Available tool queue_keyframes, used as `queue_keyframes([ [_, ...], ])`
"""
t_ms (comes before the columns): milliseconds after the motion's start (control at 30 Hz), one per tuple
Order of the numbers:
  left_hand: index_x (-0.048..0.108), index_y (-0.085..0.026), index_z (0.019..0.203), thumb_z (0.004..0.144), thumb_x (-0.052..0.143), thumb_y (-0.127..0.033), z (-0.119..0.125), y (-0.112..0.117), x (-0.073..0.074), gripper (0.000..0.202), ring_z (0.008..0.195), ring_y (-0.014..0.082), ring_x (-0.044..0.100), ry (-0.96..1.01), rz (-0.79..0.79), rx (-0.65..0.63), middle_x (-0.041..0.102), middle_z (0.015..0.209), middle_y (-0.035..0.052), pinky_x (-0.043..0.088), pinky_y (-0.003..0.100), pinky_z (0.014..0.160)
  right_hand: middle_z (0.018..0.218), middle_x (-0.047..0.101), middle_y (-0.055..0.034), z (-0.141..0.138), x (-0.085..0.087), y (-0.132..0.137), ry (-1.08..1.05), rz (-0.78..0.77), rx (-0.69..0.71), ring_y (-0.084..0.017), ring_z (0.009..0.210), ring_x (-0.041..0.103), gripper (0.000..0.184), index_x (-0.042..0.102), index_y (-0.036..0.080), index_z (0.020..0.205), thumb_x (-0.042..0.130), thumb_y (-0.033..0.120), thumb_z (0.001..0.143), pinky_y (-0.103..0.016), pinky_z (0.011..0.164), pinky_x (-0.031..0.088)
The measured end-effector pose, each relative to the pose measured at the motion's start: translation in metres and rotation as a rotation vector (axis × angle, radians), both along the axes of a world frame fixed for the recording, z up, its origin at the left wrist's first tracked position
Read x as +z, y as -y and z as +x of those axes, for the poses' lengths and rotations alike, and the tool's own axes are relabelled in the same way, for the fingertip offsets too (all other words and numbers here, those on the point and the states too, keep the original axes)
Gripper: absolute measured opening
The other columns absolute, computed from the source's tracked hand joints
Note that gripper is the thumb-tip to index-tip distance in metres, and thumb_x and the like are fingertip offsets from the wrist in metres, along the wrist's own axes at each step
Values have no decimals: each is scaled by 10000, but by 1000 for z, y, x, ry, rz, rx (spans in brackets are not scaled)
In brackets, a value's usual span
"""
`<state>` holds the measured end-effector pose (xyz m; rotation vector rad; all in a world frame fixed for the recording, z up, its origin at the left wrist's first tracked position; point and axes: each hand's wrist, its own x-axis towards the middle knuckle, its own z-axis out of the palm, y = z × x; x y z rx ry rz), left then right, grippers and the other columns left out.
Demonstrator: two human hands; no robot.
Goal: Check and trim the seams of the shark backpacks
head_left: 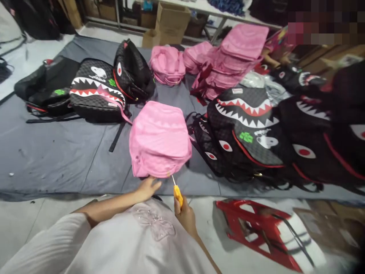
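Observation:
A pink backpack lies in front of me on the grey-covered table, its near edge towards my body. My left hand rests at that near edge, thumb apart from the fingers; the fingertips touch the bag or lie just under it, I cannot tell which. My right hand is closed around a yellow-handled tool with a thin, pale, straight shaft. The shaft's tip points up at the bag's near edge, at or very near the fabric. The exact kind of tool is too blurred to make out.
Black shark-mouth backpacks lie to the left and right. More pink bags are piled at the back. A red plastic stool lies on the floor at right. Another person's hand shows at the far right.

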<state>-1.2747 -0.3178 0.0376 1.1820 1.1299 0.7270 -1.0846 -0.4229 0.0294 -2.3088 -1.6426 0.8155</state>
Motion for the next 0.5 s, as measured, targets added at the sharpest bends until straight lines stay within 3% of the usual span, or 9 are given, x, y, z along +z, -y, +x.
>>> queue_keyframes([
  [100, 732, -257, 1122, 741, 743, -418, -29, 14, 3, 413, 1196, 325, 611, -135, 74, -190, 731, 1169, 115, 439, 477, 1053, 756, 731, -91, 10, -15, 11, -20, -173, -22, -255, 664, 691, 494, 647, 178, 1120, 280, 482, 987, -295, 565, 422],
  [167, 622, -264, 1335, 676, 797, -349, -37, -3, 0, 687, 1437, 344, 387, -296, 257, -298, 534, 1480, 119, 229, 526, 1199, 740, 726, -83, 17, -21, 19, -25, -212, -43, -255, 677, 696, 487, 659, 196, 1075, 277, 484, 991, -297, 577, 430],
  [200, 585, -253, 1379, 635, 811, -292, -37, -17, -2, 779, 1484, 353, 302, -386, 358, -335, 450, 1548, 118, 163, 538, 1217, 738, 725, -81, 22, -23, 24, -28, -215, -52, -262, 691, 701, 486, 661, 205, 1077, 280, 492, 986, -305, 590, 439],
  [267, 636, -222, 1318, 618, 768, -195, -32, -49, -9, 713, 1451, 361, 370, -523, 485, -355, 506, 1503, 129, 227, 524, 1197, 752, 729, -80, 31, -23, 39, -39, -215, -66, -283, 718, 710, 478, 655, 226, 1122, 288, 489, 965, -329, 622, 459],
  [367, 742, -224, 1119, 755, 626, -191, -24, -93, -4, 383, 1163, 341, 640, -602, 480, -223, 728, 1175, 142, 447, 452, 1018, 781, 735, -94, 39, -15, 61, -70, -204, -105, -306, 728, 714, 507, 622, 233, 1212, 269, 469, 934, -357, 646, 474],
  [500, 745, -246, 1070, 859, 544, -283, -19, -136, 42, 294, 1004, 351, 678, -677, 539, -85, 750, 938, 121, 454, 411, 904, 757, 723, -111, 29, 3, 60, -170, -42, -150, -289, 696, 696, 552, 588, 147, 1226, 265, 461, 906, -364, 673, 499],
])
